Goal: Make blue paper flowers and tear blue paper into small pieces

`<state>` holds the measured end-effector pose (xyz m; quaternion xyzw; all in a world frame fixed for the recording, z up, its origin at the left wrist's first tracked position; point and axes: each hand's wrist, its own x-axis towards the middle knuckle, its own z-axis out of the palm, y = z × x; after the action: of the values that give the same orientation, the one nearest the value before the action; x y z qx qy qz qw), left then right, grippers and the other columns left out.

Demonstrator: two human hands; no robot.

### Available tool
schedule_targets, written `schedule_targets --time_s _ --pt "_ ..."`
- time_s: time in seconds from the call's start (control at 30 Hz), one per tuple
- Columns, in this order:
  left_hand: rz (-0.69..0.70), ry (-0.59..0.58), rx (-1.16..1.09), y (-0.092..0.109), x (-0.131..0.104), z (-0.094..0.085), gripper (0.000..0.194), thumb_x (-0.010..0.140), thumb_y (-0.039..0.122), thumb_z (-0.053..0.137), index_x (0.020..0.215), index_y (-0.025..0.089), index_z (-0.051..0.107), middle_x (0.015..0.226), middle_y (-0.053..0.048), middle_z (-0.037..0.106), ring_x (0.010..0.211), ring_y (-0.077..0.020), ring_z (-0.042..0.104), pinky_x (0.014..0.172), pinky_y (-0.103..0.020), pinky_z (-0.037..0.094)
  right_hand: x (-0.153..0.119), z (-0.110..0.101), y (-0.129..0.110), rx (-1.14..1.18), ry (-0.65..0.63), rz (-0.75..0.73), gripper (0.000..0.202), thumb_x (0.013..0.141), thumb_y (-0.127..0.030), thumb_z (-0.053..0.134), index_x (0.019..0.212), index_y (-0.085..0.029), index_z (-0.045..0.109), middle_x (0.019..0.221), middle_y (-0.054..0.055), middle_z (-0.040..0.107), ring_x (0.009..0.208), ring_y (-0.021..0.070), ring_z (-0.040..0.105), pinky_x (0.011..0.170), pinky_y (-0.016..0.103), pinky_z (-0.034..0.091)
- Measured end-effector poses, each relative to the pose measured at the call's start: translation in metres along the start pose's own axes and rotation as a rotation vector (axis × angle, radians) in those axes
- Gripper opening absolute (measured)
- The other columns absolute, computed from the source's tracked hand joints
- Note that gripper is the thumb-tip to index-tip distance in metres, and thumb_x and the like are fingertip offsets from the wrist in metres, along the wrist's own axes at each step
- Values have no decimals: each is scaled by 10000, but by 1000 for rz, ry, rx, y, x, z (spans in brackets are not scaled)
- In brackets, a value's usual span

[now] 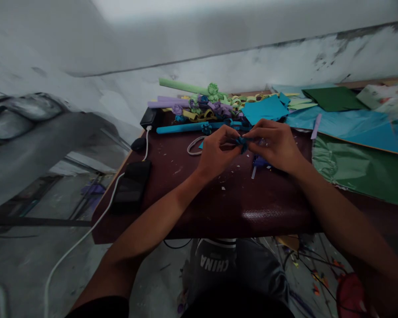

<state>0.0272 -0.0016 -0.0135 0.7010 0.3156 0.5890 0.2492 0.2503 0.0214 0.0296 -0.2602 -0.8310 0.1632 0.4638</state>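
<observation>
Table first: broad, dark-red, glossy-surfaced [199, 216], edge toward the wearer. On its right side, a dark green, shiny, wrinkled sheet [361, 170], just below a bright blue flat sheet [345, 121]. At the back, a heap of lilac, green and yellow curled paper strips [219, 107]. In front of that, a slim blue rolled tube [179, 128], apparently paper.

Left hand [219, 148] and right hand [273, 143] meet above the table, beyond the near edge. Both closed in fingertip pinches on the same object, left from its left side, right from its right.

That object: a small, dark-blue crumpled paper piece [242, 143], held between the two hands, partly hidden by fingers. Likely very light, soft, easily creased or torn; not slippery, I'd judge. Best held lightly at its gathered middle, sparing the thin outer edges.

Smallest: white paper scraps [223, 188], scattered nearby.
</observation>
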Motion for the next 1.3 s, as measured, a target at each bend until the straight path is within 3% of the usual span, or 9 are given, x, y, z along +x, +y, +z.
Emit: schedule_targets --time_s 0.17,0.43,0.7,0.87,1.03,1.3 --pt "70 22 127 1 0 -1 159 979 201 820 1077 220 697 1031 -1 785 929 -140 803 831 -248 689 -3 3 5 -68 -5 -26 131 951 -332 843 1046 -281 917 1090 90 825 969 294 757 876 476 596" --pt "312 39 414 1 -3 -3 115 1022 174 751 1129 215 739 1068 -27 769 985 -164 769 890 -285 666 -5 3 2 -147 10 -78 96 984 -291 809 1032 -295 892 1023 83 812 980 308 723 861 487 563" --pt "347 70 473 -1 -4 -2 94 1049 192 737 1136 225 742 1066 -25 776 972 -161 764 876 -284 660 -6 7 -2 -239 15 -135 136 1074 -296 716 993 -302 825 1099 75 811 1017 296 684 878 487 568" --pt "362 75 491 2 -5 -1 130 1043 158 718 1148 230 738 1066 -28 773 969 -163 768 879 -284 670 -4 9 -8 -166 37 -88 84 1025 -258 721 1037 -294 796 1143 80 739 1021 285 690 914 482 602" --pt "396 80 460 4 -6 -1 170 1030 160 760 1174 244 731 1090 -17 770 975 -164 772 876 -283 676 -3 4 -12 -65 -12 -45 109 995 -246 738 1094 -265 779 1136 82 682 934 248 672 851 441 599" --pt "389 100 469 4 -5 -1 176 1026 135 733 1168 237 721 1074 -20 763 985 -166 765 877 -289 683 -3 1 -8 -109 -20 -143 96 1077 -290 702 1122 -314 783 1182 93 674 987 282 669 876 488 609"
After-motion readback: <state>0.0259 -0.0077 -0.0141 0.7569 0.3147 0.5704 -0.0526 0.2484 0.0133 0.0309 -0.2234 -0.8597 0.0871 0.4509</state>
